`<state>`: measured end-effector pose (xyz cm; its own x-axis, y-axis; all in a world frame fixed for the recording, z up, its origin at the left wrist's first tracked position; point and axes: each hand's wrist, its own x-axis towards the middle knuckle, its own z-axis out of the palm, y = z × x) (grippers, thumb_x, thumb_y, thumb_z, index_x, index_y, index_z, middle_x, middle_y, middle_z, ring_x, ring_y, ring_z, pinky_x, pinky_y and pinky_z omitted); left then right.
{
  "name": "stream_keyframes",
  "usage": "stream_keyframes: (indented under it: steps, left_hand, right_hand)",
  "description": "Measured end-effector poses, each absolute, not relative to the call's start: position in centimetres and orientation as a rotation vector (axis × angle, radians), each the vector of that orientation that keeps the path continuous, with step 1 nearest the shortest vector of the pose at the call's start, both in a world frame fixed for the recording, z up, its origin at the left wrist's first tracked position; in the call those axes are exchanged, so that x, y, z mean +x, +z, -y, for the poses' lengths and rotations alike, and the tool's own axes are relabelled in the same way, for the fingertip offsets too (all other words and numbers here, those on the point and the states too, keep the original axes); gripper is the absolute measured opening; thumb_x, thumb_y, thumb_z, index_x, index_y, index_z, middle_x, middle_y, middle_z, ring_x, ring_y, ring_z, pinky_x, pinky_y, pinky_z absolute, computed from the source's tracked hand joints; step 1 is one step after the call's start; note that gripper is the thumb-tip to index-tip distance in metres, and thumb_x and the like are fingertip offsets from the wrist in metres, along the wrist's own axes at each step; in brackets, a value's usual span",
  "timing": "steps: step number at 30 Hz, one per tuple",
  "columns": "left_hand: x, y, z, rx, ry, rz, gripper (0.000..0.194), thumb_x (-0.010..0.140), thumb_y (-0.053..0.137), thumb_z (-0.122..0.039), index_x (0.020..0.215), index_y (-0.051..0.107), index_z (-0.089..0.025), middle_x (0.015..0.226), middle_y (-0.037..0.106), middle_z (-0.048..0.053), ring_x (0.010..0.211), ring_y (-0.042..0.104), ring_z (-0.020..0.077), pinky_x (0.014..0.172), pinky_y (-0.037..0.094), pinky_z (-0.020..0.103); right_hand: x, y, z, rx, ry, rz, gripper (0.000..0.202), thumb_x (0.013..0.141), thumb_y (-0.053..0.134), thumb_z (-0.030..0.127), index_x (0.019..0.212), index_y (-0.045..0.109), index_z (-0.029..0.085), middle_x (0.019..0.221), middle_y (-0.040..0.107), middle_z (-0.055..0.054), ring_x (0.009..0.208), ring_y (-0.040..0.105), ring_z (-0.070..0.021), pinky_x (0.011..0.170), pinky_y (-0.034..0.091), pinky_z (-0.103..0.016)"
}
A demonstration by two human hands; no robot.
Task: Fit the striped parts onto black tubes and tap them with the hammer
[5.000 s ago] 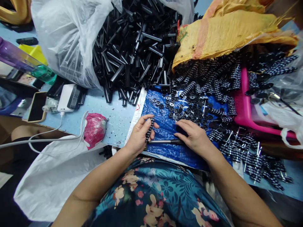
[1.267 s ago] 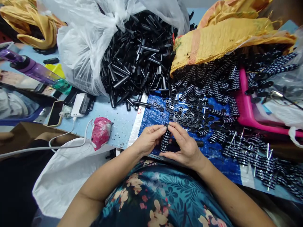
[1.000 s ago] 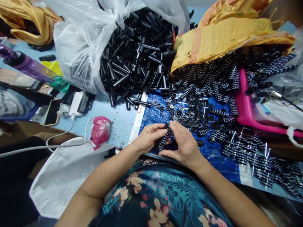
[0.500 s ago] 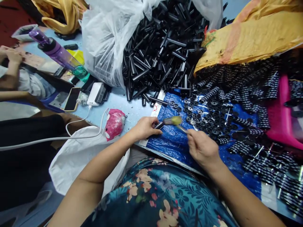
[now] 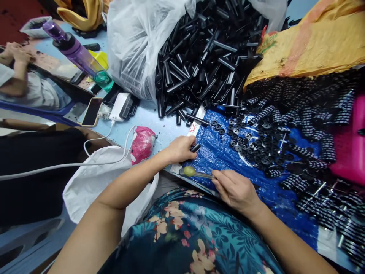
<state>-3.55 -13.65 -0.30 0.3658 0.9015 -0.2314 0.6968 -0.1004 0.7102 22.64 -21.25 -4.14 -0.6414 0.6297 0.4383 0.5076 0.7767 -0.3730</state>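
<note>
My left hand [image 5: 182,148] is closed around a short black tube [image 5: 195,148], pinched between thumb and fingers above the blue plastic sheet [image 5: 212,163]. My right hand [image 5: 236,190] grips the thin metal handle of a small hammer [image 5: 188,171], whose blunt head is yellowish with a dark end. The hammer's head lies near the table's front edge, below my left hand and apart from the tube. Small round black discs [image 5: 242,140] lie loose on the sheet to the right.
Behind, a clear plastic bag [image 5: 131,49] spills black tubes [image 5: 199,57]. Black-and-white rows of parts [image 5: 325,205], a yellow sack [image 5: 319,45] and a pink bin [image 5: 350,140] stand right. Left are a purple bottle [image 5: 76,53], a phone [image 5: 92,111], a cable and another person's hands [image 5: 18,53].
The hammer has swung down and to the left, away from the tube. My right hand has lowered with it; my left hand still holds the tube. The view has shifted slightly.
</note>
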Motion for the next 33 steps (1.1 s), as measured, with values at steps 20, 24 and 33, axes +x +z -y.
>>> stream_keyframes:
  steps: [20,24,33]
  left_hand:
    - [-1.1,-0.7,5.4,2.507,0.642,-1.651,0.022,0.095,0.045,-0.020,0.102,0.066,-0.019,0.091,0.068,0.011,0.087,0.059,0.0238,0.080,0.043,0.039]
    - [-0.3,0.0,8.8,1.894,0.940,-1.528,0.023,0.099,0.040,-0.028,0.110,0.058,-0.018,0.080,0.064,0.003,0.065,0.059,0.0149,0.064,0.045,0.028]
    - [-3.6,-1.3,8.2,2.055,0.786,-1.948,0.020,0.093,0.046,-0.022,0.105,0.062,-0.020,0.087,0.069,0.008,0.080,0.063,0.0214,0.072,0.046,0.032]
  right_hand:
    - [30.4,-2.4,9.5,-1.391,-0.104,2.298,0.024,0.102,0.046,0.025,0.113,0.066,0.019,0.102,0.071,-0.012,0.092,0.062,-0.0248,0.081,0.044,-0.040]
    - [31.5,-2.4,2.4,-1.600,-0.381,2.540,0.025,0.097,0.045,0.012,0.110,0.065,0.016,0.120,0.063,-0.017,0.108,0.054,-0.0294,0.081,0.038,-0.041]
    - [32.6,-2.3,4.3,-1.296,-0.229,2.690,0.031,0.105,0.040,0.027,0.121,0.062,0.013,0.080,0.065,-0.008,0.078,0.060,-0.0188,0.075,0.045,-0.033]
